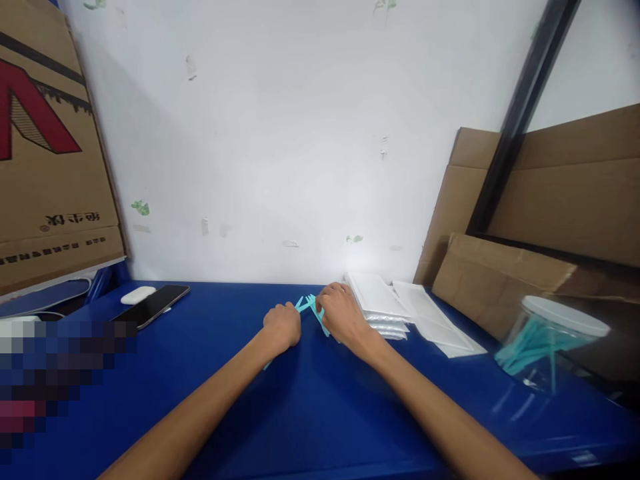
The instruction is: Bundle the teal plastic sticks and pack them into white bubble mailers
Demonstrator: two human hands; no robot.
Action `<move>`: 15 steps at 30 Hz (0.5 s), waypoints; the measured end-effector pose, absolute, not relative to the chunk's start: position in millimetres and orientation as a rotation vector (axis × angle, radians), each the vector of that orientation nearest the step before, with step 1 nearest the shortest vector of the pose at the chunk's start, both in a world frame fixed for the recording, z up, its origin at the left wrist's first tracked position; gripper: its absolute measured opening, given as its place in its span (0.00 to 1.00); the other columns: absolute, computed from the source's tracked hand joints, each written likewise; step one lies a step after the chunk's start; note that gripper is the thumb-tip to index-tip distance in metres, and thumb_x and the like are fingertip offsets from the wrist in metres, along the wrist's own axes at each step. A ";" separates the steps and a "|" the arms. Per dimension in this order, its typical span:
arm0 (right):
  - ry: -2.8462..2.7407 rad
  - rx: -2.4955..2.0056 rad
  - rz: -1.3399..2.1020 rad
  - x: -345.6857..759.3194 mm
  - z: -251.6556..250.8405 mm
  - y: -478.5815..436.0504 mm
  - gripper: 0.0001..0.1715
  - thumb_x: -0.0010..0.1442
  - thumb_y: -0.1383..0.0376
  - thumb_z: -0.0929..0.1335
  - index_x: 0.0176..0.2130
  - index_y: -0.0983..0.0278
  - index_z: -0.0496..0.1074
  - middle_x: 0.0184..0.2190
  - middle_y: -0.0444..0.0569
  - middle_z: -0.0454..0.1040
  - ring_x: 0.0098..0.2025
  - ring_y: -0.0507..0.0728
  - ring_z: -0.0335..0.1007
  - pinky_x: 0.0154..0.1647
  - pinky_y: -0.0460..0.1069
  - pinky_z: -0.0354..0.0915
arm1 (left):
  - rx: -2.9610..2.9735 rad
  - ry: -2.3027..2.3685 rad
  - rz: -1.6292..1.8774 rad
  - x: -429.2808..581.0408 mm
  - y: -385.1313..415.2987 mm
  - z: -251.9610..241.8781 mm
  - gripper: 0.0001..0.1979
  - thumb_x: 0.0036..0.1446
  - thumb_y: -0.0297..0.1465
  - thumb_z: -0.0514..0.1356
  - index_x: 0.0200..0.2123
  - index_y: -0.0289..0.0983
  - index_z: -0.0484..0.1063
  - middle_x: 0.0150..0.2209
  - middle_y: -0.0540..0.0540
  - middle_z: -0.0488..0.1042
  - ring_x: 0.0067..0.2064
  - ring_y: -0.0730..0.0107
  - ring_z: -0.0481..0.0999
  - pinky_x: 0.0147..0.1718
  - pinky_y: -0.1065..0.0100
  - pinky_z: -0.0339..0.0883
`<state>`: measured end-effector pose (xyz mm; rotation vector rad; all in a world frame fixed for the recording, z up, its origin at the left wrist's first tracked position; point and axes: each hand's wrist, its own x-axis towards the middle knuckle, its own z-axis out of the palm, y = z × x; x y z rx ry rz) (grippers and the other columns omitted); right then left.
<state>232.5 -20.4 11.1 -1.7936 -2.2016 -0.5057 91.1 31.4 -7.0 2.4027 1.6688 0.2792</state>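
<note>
My left hand is closed around a slim teal fork. The fork's pronged end points up and right, and a bit of its handle shows below the fist. Close beside it, my right hand curls over a second teal fork, whose prongs meet or cross the first one's tip. Its shaft slants down to the right, partly hidden by the fingers. Both hands are low over the blue table.
Behind my right hand lie stacked white padded envelopes, with loose white envelopes alongside. A clear lidded jar of teal pieces stands at right, near cardboard. A phone and white case lie left.
</note>
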 end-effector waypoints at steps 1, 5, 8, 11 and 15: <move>-2.183 -1.788 -0.506 232.3 11.9 -20.9 0.16 0.55 0.78 0.64 0.35 0.64 0.78 0.39 0.55 0.78 0.50 0.61 0.68 0.54 0.54 0.53 | 2.397 1.663 0.289 88.8 31.4 -6.4 0.18 0.51 0.26 0.60 0.46 0.26 0.71 0.47 0.19 0.75 0.52 0.35 0.76 0.48 0.49 0.68; -2.076 -1.763 -0.495 231.8 17.1 -26.4 0.19 0.57 0.78 0.62 0.42 0.63 0.75 0.40 0.53 0.77 0.47 0.60 0.69 0.52 0.53 0.55 | 2.372 1.552 0.466 77.0 38.9 0.9 0.15 0.57 0.26 0.57 0.48 0.28 0.66 0.42 0.24 0.77 0.47 0.40 0.79 0.46 0.50 0.68; -2.016 -1.710 -0.459 229.7 20.7 -31.7 0.23 0.64 0.75 0.58 0.54 0.62 0.68 0.44 0.52 0.76 0.46 0.59 0.70 0.51 0.53 0.57 | 2.290 1.414 0.684 69.1 49.9 11.3 0.11 0.64 0.31 0.52 0.47 0.33 0.62 0.30 0.37 0.78 0.33 0.54 0.81 0.35 0.61 0.71; -1.873 -1.508 -0.120 223.3 18.4 -32.5 0.23 0.72 0.63 0.55 0.63 0.59 0.58 0.50 0.53 0.73 0.48 0.59 0.71 0.53 0.54 0.59 | 2.166 1.338 0.995 66.3 54.7 21.6 0.12 0.70 0.35 0.40 0.49 0.36 0.55 0.28 0.45 0.75 0.29 0.64 0.78 0.29 0.68 0.69; -1.331 -1.146 0.911 204.8 3.1 -26.2 0.28 0.71 0.49 0.52 0.60 0.60 0.60 0.54 0.56 0.70 0.48 0.58 0.74 0.52 0.56 0.65 | 1.871 1.098 1.639 70.7 39.4 30.9 0.10 0.70 0.40 0.41 0.45 0.41 0.53 0.27 0.53 0.70 0.27 0.71 0.74 0.29 0.72 0.67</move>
